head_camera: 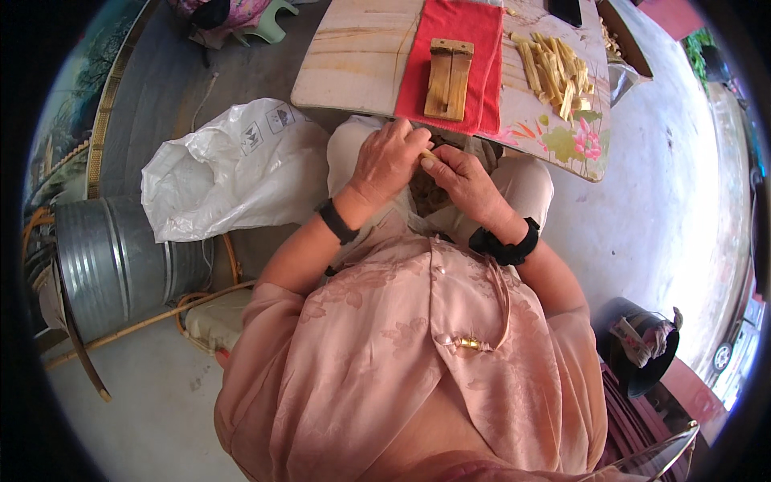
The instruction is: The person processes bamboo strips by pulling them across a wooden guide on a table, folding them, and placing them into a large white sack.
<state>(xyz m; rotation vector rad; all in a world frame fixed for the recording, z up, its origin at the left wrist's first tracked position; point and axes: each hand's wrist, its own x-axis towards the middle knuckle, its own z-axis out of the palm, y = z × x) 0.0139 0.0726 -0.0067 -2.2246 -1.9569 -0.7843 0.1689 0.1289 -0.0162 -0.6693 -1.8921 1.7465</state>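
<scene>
Just below the table's near edge, my left hand (pixel 391 153) and my right hand (pixel 461 175) meet over my lap. My right thumb and fingers pinch a small pale yellow piece (pixel 427 155), its end beside my left fingertips. The left fingers are curled; what they hold is hidden. Beyond the hands, a wooden block tool with a lengthwise slot (pixel 447 81) lies on a red cloth (pixel 415 78). To its right, a pile of pale yellow strips (pixel 557 72) rests on the table.
The table (pixel 349 60) has rounded corners. A white plastic sack (pixel 241 175) lies left of my knees, near a metal drum (pixel 126 265). A dark phone-like object (pixel 565 9) is at the table's far edge, with a cardboard box (pixel 632 42) beside it. A black bucket (pixel 638 349) stands at right.
</scene>
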